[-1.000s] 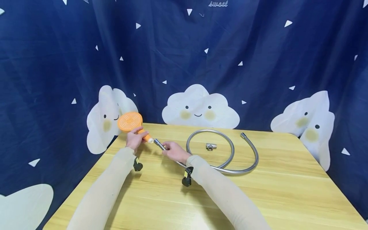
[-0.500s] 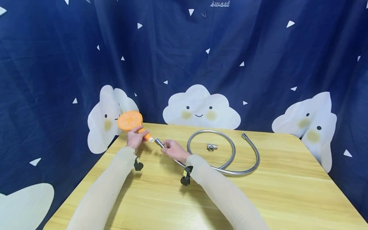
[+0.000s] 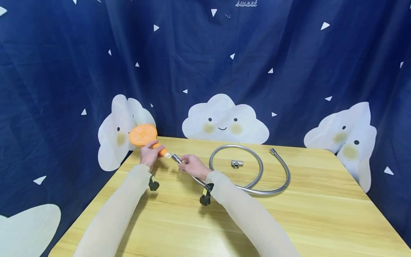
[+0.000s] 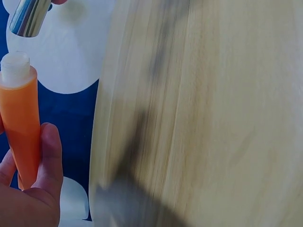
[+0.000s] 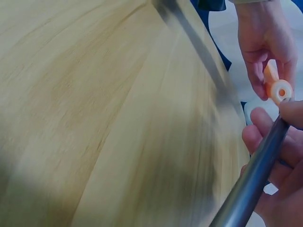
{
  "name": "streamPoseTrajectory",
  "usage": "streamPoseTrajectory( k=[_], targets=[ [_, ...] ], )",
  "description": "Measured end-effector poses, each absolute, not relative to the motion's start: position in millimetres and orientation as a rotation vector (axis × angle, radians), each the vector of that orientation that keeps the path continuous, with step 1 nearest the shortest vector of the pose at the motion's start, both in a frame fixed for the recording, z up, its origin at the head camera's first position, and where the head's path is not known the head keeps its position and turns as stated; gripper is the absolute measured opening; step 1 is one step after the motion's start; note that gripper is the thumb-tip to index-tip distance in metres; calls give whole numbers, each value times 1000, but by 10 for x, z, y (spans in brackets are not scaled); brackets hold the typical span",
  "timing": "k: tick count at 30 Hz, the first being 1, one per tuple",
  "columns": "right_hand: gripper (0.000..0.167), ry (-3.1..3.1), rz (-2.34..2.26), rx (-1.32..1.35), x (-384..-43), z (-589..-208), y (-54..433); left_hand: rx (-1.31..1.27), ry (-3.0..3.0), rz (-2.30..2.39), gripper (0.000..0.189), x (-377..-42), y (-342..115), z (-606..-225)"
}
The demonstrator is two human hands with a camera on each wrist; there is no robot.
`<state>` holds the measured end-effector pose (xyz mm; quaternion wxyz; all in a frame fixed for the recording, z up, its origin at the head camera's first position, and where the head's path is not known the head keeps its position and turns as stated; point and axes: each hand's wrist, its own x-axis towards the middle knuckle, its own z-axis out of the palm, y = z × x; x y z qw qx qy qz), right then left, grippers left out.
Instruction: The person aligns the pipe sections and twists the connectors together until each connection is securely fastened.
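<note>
An orange shower head (image 3: 143,135) with a white threaded end (image 4: 15,66) is held by its handle in my left hand (image 3: 149,155). My right hand (image 3: 194,167) grips a grey metal shower hose (image 3: 252,192) just behind its chrome end nut (image 3: 174,157). In the left wrist view the chrome nut (image 4: 29,19) hangs a short gap from the white end, apart from it. The hose (image 5: 253,177) runs between my right thumb and fingers in the right wrist view. Both parts are raised over the table's far left area.
A small chrome tee fitting (image 3: 237,164) lies inside the hose's loop on the wooden table (image 3: 179,225). The hose's other end (image 3: 272,151) rests at the back right. A dark blue curtain (image 3: 199,46) with white clouds hangs behind the table.
The shower head has shifted slightly left in my left hand. My right hand has moved a little left and up with the hose end, and a small gap still parts the two.
</note>
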<state>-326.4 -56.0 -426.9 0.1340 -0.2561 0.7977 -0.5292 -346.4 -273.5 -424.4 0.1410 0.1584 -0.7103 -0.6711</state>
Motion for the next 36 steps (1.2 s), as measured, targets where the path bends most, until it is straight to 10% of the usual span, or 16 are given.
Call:
streamPoseTrajectory(
  k=[36],
  targets=[
    [13, 2439, -1562, -696, -3339, -4225, -750, 479, -2032, -1877, 54, -3479, -2659, -4269]
  ],
)
